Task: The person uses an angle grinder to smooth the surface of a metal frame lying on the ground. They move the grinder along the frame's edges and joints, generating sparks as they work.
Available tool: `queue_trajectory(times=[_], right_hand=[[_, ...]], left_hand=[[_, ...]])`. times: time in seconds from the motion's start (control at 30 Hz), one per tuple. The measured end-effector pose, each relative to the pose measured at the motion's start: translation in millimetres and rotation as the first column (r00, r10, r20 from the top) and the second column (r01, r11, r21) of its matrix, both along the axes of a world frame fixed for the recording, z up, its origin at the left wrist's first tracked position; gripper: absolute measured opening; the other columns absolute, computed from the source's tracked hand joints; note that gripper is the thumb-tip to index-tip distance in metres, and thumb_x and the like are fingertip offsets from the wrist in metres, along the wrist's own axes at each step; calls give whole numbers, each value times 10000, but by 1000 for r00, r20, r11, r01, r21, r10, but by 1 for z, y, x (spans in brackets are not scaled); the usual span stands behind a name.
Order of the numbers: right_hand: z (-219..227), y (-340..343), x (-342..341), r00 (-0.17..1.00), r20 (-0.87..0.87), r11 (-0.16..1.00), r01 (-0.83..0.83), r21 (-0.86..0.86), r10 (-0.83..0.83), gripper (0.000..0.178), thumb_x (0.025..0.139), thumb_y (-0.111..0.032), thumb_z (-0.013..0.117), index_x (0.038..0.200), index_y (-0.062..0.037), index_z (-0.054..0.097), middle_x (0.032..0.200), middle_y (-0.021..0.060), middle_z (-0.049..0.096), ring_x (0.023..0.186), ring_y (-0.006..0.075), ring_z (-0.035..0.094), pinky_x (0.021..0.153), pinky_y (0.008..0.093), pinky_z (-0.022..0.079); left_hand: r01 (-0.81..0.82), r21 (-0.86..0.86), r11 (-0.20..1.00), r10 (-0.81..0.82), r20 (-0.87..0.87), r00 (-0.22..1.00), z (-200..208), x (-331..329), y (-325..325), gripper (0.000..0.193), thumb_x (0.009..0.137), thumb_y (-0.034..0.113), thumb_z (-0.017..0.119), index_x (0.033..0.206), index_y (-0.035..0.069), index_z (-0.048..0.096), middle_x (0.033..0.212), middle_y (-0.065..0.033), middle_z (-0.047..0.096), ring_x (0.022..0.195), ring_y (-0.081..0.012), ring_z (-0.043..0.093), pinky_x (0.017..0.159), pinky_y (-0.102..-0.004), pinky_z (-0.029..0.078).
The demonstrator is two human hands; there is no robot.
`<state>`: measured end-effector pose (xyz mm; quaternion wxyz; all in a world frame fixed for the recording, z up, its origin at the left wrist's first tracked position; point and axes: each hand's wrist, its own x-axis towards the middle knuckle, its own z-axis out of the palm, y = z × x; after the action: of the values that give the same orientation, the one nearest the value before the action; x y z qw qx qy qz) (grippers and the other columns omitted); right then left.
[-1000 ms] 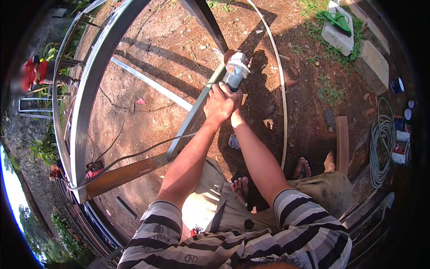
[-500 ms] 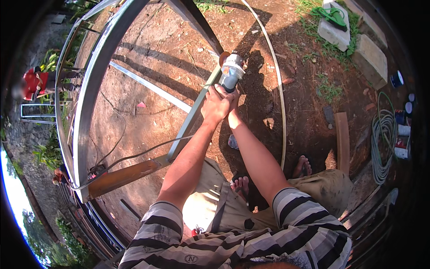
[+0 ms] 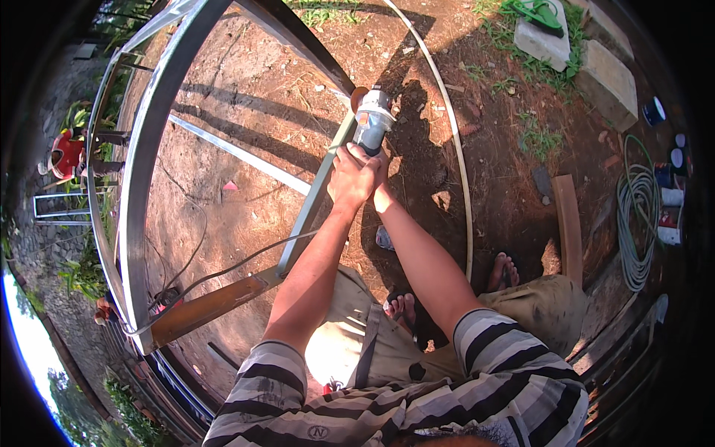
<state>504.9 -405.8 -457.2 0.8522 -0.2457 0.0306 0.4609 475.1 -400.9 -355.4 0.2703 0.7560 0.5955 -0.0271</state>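
Both my hands grip an angle grinder (image 3: 372, 123) with a grey body and a silvery head. My left hand (image 3: 354, 177) wraps over its rear end, and my right hand (image 3: 380, 170) closes round it from the right, partly hidden by the left. The reddish-brown disc (image 3: 358, 95) sits at the far end of a grey-green metal bar (image 3: 319, 197), near the corner where a dark beam (image 3: 302, 37) joins. Whether the disc touches metal, I cannot tell. A dark cable (image 3: 231, 274) crosses the lower bar and passes behind my left forearm.
A large metal frame (image 3: 141, 164) curves along the left. A pale hose (image 3: 449, 112) arcs over the dirt to my right. Concrete blocks (image 3: 607, 86), a wooden plank (image 3: 568, 231) and a coiled hose (image 3: 637, 223) lie farther right. A person in red (image 3: 68, 155) is at far left.
The whole view has shifted slightly, so the frame and grinder appear a little farther left. My hands keep their hold at the same corner. The person in red has changed posture.
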Motion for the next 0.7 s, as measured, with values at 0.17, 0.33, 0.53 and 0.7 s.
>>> queue_trajectory(times=[0.17, 0.33, 0.53, 0.7], right_hand=[[-3, -8, -12, 977, -187, 995, -93, 44, 99, 261, 984, -86, 739, 1176, 12, 591, 941, 89, 690, 751, 236, 722, 653, 392, 635], [-12, -2, -6, 992, -121, 997, -11, 77, 21, 272, 978, -93, 749, 1179, -1, 590, 939, 88, 689, 755, 235, 721, 658, 390, 635], [-3, -3, 0, 996, -84, 998, -25, 56, 29, 264, 985, -65, 735, 1200, -4, 593, 937, 85, 689, 760, 220, 722, 676, 372, 643], [-6, 4, -4, 992, -112, 997, -47, 53, 53, 239, 984, -61, 735, 1167, 17, 603, 918, 92, 688, 753, 234, 722, 672, 380, 644]], left_hand=[[8, -46, 999, -10, -49, 999, -8, -6, 3, 814, 837, 528, 726, 1375, -18, 451, 1400, -307, 572, 1302, -484, 589, 1106, -549, 465], [23, 34, 999, -23, -14, 1000, -6, -1, -1, 819, 835, 532, 728, 1372, -21, 452, 1399, -309, 571, 1302, -486, 588, 1105, -558, 463], [11, 26, 1000, -10, -36, 999, -9, -1, -1, 851, 831, 537, 732, 1395, -31, 444, 1405, -317, 565, 1309, -494, 578, 1108, -573, 458], [-5, 58, 998, 6, -17, 1000, -18, -4, 1, 879, 839, 550, 726, 1425, -35, 432, 1406, -321, 566, 1309, -504, 575, 1113, -570, 459]])
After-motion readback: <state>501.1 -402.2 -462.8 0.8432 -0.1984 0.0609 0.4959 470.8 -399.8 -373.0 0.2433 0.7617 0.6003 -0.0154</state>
